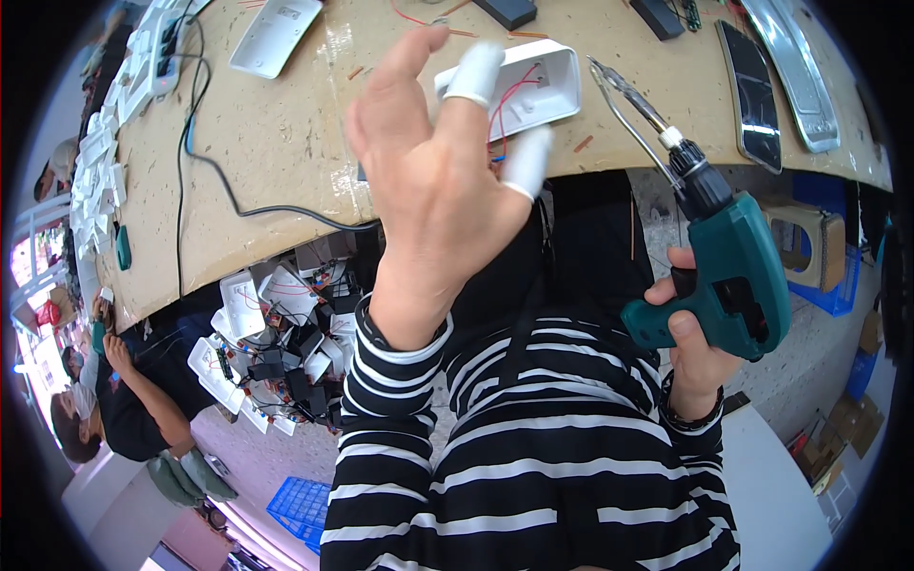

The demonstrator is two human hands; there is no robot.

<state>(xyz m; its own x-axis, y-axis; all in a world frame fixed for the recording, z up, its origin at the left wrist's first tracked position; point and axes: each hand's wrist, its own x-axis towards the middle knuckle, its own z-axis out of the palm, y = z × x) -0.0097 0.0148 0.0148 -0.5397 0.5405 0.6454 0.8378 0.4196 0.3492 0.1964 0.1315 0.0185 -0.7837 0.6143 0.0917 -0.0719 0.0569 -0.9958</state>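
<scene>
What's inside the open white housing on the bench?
Inside the white housing: red wires and a small hole in its floor. The left hand covers its left end.

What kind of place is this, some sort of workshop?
Most likely a small electronics assembly workshop. The right hand grips a teal electric screwdriver, an open white plastic housing with red wires lies on the worn tan workbench, and a heap of similar white housings sits below the bench edge.
</scene>
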